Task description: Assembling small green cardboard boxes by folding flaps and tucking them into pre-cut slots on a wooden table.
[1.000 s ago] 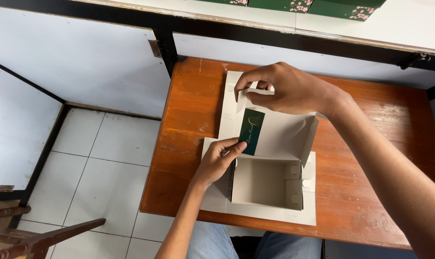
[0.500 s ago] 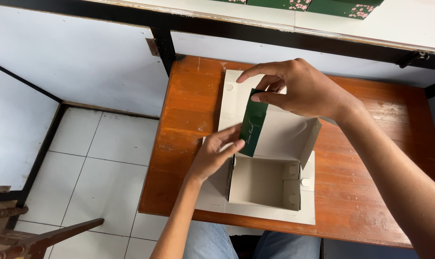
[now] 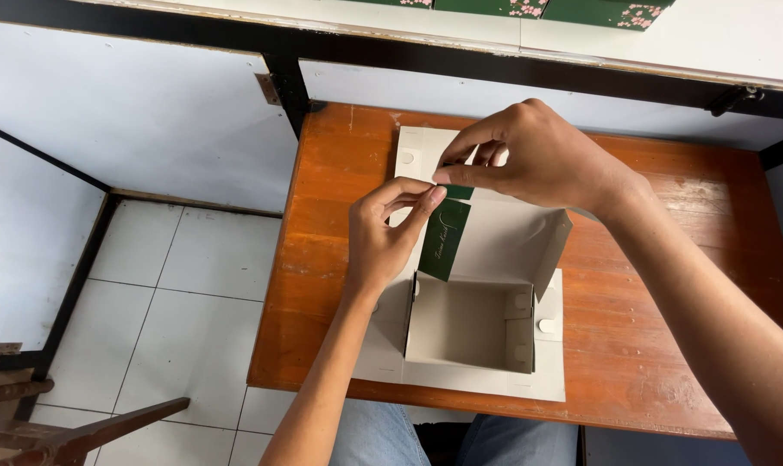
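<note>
Green flap [image 3: 444, 240] upright, long axis toward near edge; left hand [image 3: 383, 242], right hand [image 3: 530, 155] pinch its top.

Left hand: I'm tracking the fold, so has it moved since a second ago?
Yes. The left hand has risen along the green flap, toward the table's far edge.

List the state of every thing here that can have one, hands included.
Cardboard box: half folded, open on top, walls partly raised, bottom flaps flat on the table.
Green side panel: raised on edge, pinched at its top by both hands.
Left hand: fingertips gripping the panel's top edge.
Right hand: thumb and forefinger pinching the same edge.
Wooden table: worn, bearing the box.
</note>
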